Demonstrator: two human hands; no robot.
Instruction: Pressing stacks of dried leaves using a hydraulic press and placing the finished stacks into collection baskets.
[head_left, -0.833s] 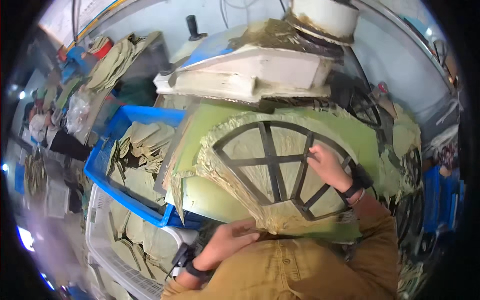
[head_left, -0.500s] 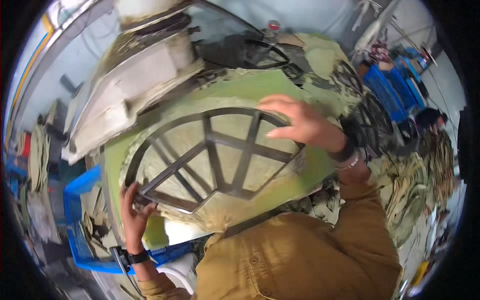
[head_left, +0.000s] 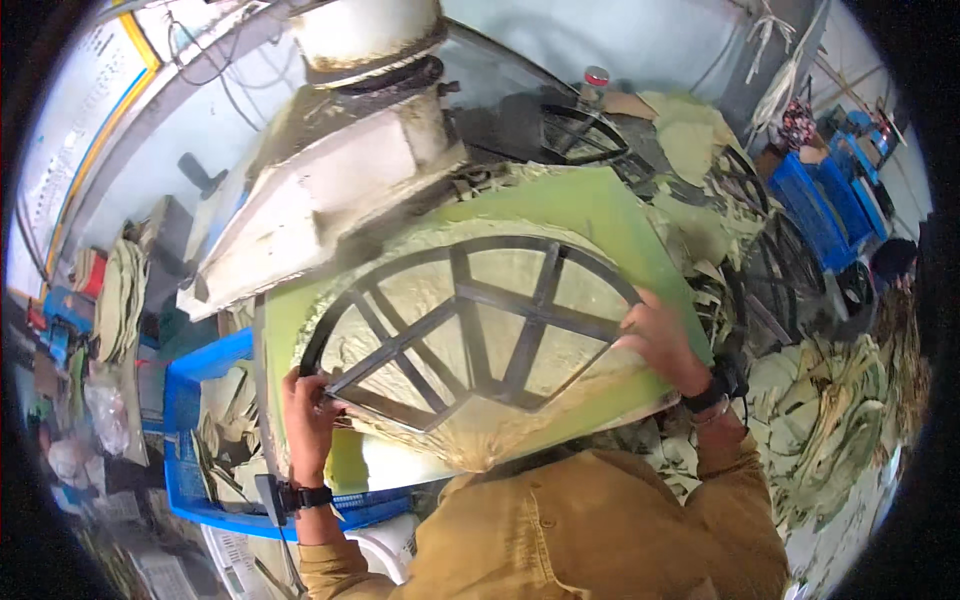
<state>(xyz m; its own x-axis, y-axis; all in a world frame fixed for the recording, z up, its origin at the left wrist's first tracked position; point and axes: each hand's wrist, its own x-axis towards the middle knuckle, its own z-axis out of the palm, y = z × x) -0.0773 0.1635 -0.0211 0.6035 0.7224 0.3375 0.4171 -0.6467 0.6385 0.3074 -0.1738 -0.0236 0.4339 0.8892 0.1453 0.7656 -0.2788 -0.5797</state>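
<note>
Both my hands are on a black fan-shaped frame [head_left: 535, 312] with a curved outer rim and crossing ribs. Beneath it is a pale, wrinkled greenish-beige sheet [head_left: 475, 432], gathered toward its near edge, on a flat green board [head_left: 592, 205]. My left hand [head_left: 309, 412] is closed on the frame's left corner, its fingertips over the rim. At the opposite corner, my right hand [head_left: 662, 340] grips the right end, thumb and fingers about the edge. The frame's shadow falls on the sheet.
A white machine head [head_left: 350, 180] overhangs the board's far left. Left of the board sits a blue crate [head_left: 190, 490] with sheet scraps. More black frames [head_left: 580, 135] lie behind and to the right. A stack of pale sheets [head_left: 815, 405] and another blue crate [head_left: 815, 205] are at right.
My right hand has come down from above the upper right rim and closed on the frame's right end. My left hand stays at the left corner. The whole view has shifted.
</note>
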